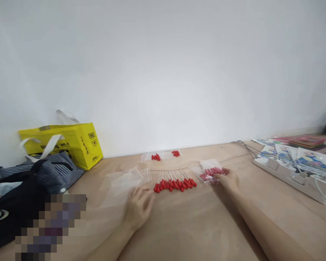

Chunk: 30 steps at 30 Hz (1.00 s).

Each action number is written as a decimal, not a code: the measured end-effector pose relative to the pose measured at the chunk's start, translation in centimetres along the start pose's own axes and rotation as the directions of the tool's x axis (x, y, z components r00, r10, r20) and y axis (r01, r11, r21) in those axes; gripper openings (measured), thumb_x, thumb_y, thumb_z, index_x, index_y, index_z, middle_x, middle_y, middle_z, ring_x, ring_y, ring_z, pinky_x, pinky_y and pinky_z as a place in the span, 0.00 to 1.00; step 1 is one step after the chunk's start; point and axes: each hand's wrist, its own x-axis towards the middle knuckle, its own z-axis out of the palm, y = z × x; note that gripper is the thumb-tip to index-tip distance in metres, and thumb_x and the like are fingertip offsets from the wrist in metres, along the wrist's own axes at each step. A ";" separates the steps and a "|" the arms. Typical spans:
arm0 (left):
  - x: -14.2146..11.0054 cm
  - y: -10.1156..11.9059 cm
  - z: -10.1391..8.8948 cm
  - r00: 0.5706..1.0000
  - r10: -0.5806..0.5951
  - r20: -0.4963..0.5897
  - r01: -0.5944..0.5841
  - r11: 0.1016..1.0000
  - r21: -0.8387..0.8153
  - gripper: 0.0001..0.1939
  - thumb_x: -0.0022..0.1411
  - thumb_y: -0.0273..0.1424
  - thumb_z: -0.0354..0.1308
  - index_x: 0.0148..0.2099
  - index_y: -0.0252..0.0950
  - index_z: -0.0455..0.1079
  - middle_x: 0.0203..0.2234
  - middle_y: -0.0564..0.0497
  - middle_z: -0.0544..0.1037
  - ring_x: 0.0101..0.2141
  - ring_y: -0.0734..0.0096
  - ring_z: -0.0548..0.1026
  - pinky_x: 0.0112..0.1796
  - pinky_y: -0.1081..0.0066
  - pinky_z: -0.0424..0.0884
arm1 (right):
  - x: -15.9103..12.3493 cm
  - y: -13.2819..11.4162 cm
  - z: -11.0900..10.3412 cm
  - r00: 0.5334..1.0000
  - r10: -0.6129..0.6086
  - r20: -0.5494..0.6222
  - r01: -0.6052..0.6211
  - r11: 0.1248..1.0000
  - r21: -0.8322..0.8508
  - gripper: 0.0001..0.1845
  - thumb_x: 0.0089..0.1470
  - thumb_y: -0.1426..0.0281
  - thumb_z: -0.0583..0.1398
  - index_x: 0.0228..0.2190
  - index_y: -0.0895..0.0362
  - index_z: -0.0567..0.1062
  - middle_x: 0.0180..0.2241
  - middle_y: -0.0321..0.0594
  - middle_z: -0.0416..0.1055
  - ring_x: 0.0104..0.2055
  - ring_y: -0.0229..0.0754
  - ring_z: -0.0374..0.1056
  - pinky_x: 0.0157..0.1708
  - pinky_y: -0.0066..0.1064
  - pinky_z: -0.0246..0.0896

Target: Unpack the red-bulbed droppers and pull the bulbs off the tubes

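Observation:
My right hand pinches the edge of a clear plastic bag at the right of the row. Inside or under that bag show several red-tipped white sticks; which of the two I cannot tell. A fan of loose white sticks with red tips lies between my hands, tips toward me. My left hand, slightly blurred, hovers by the left end of this fan with thumb and fingers apart, apparently holding nothing. Just beyond it, flat clear zip bags overlap on the table.
Against the wall lie clear bags with red-tipped sticks. At left stand a yellow bag, a striped bag and a black bag. A white power strip with plugs, cables and printed packets occupies the right side.

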 end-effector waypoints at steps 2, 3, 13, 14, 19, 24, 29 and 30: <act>-1.1 1.7 0.0 0.990 0.107 0.097 -0.096 0.989 -0.110 0.10 0.57 0.32 0.48 0.36 0.41 0.70 0.37 0.48 0.72 0.40 0.64 0.68 0.42 0.63 0.64 | -0.1 -0.4 -0.2 0.998 0.068 -0.017 -0.068 0.998 -0.004 0.19 0.30 0.67 0.60 0.30 0.60 0.70 0.22 0.45 0.69 0.24 0.46 0.65 0.22 0.34 0.57; -1.5 2.3 0.0 0.983 0.134 0.125 -0.114 0.982 -0.153 0.09 0.57 0.32 0.48 0.36 0.41 0.70 0.38 0.48 0.71 0.40 0.65 0.68 0.42 0.64 0.65 | -0.1 -0.7 -0.4 0.995 0.094 -0.020 -0.094 0.996 0.003 0.17 0.30 0.68 0.59 0.29 0.60 0.71 0.22 0.45 0.69 0.24 0.45 0.65 0.23 0.33 0.57; -1.2 2.3 -0.1 0.986 0.052 0.160 -0.012 0.970 -0.241 0.08 0.58 0.31 0.48 0.35 0.39 0.68 0.38 0.48 0.70 0.41 0.65 0.69 0.42 0.64 0.67 | -1.2 -5.9 -2.9 0.983 0.109 -0.146 -0.040 0.910 0.412 0.19 0.45 0.64 0.52 0.39 0.61 0.66 0.24 0.36 0.64 0.25 0.36 0.64 0.24 0.27 0.59; -1.2 2.3 -0.1 0.986 0.049 0.157 -0.008 0.968 -0.251 0.08 0.58 0.31 0.48 0.37 0.39 0.68 0.38 0.48 0.70 0.40 0.65 0.69 0.42 0.64 0.67 | -1.5 -6.9 -3.3 0.987 0.089 -0.132 -0.004 0.842 0.539 0.19 0.43 0.63 0.54 0.38 0.59 0.66 0.24 0.34 0.63 0.25 0.35 0.64 0.25 0.27 0.60; -1.2 2.1 0.0 0.994 -0.059 0.092 0.086 0.940 -0.329 0.14 0.59 0.34 0.47 0.47 0.40 0.63 0.40 0.47 0.71 0.43 0.64 0.68 0.44 0.63 0.65 | -5.6 -11.0 -3.7 0.975 0.032 0.219 -0.204 0.519 0.830 0.20 0.38 0.62 0.61 0.36 0.54 0.64 0.25 0.32 0.65 0.24 0.35 0.65 0.26 0.30 0.62; -1.2 1.7 -0.3 0.964 -0.261 0.056 0.257 0.853 -0.454 0.16 0.62 0.36 0.41 0.49 0.38 0.60 0.43 0.46 0.70 0.44 0.65 0.68 0.45 0.63 0.65 | -12.4 -12.0 -1.2 0.751 -0.044 0.659 -0.577 0.440 0.688 0.21 0.35 0.64 0.64 0.34 0.54 0.65 0.20 0.32 0.66 0.20 0.37 0.63 0.22 0.30 0.59; -1.5 2.3 -1.1 0.979 -0.093 0.182 0.165 0.884 -0.437 0.18 0.58 0.40 0.47 0.49 0.39 0.62 0.46 0.45 0.68 0.48 0.61 0.65 0.48 0.60 0.62 | -16.3 -11.8 0.8 0.659 -0.045 0.750 -0.610 0.550 0.569 0.20 0.35 0.63 0.63 0.33 0.57 0.66 0.21 0.31 0.65 0.22 0.35 0.62 0.23 0.27 0.58; -1.6 2.5 -1.2 0.972 -0.022 0.232 0.125 0.890 -0.439 0.21 0.56 0.41 0.50 0.51 0.39 0.61 0.48 0.45 0.66 0.49 0.59 0.63 0.49 0.59 0.61 | -16.4 -11.8 0.9 0.659 -0.050 0.751 -0.598 0.571 0.563 0.21 0.35 0.63 0.63 0.34 0.57 0.65 0.23 0.32 0.66 0.23 0.35 0.63 0.25 0.27 0.59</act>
